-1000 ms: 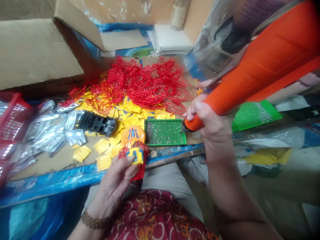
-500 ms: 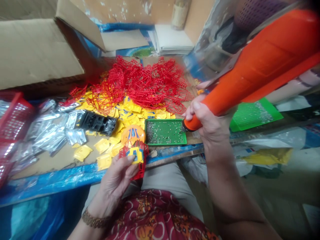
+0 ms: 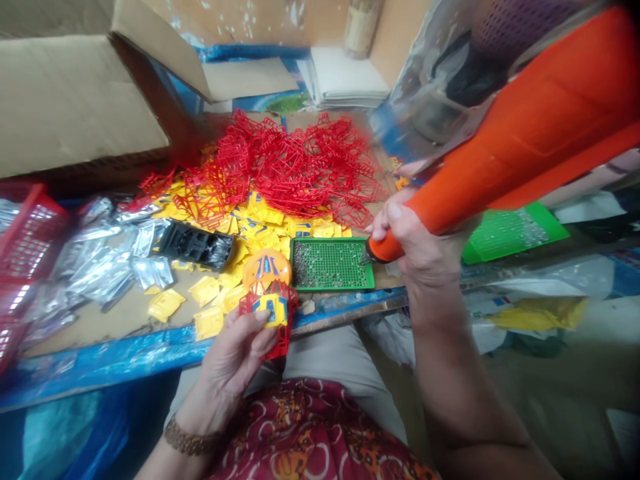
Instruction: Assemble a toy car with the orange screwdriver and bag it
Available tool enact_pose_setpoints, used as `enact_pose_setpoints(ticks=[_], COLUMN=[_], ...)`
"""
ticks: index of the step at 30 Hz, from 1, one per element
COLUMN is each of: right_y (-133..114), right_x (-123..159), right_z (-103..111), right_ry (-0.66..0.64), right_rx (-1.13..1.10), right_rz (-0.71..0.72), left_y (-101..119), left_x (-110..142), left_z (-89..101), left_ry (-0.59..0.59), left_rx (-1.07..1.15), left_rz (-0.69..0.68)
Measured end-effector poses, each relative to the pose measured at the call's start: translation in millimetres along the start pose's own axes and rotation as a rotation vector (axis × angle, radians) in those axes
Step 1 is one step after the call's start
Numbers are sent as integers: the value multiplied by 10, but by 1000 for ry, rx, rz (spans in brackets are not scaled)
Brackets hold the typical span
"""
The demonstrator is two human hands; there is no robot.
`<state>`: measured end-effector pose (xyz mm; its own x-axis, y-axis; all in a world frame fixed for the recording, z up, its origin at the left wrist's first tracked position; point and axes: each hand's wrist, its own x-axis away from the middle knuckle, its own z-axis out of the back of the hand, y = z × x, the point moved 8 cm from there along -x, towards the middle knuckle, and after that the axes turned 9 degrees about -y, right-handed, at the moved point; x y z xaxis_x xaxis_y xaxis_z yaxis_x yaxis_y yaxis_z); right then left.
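My left hand [image 3: 240,350] is closed, thumb on top, around a toy car body made of a yellow panel [image 3: 273,310] with blue marks and a red lattice frame [image 3: 283,340]. An orange toy piece [image 3: 267,268] with blue marks lies just beyond it, touching or nearly touching. My right hand [image 3: 423,243] is wrapped round the lower end of a large orange electric screwdriver [image 3: 505,143]. Its metal tip points down at the right end of a green perforated tray [image 3: 333,288]. Small screws [image 3: 305,257] are scattered in that tray, mostly at its left side.
Red lattice frames [image 3: 300,167] are heaped behind yellow panels [image 3: 260,217]. Left are a black toy chassis [image 3: 195,245], silvery parts [image 3: 100,260], a red basket [image 3: 37,233] and a cardboard box [image 3: 75,100]. A bright green tray [image 3: 520,233] lies right, near plastic bags.
The orange screwdriver's upper end has tipped up very slightly, with its tip still at the tray's right end. My left hand keeps its hold on the toy car body.
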<state>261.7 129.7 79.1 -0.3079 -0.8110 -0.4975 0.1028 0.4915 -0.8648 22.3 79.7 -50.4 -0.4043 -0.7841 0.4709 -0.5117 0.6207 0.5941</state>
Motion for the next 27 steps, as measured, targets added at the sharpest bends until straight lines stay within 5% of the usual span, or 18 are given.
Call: enact_pose_setpoints(ticks=[27], right_y=[-26], right_x=[49], right_z=[-5], right_ry=[-53], right_rx=[-97], right_rz=[-56], left_y=[33], left_x=[-11], left_z=[26], left_ry=[72], left_rx=[22], left_rz=[-29])
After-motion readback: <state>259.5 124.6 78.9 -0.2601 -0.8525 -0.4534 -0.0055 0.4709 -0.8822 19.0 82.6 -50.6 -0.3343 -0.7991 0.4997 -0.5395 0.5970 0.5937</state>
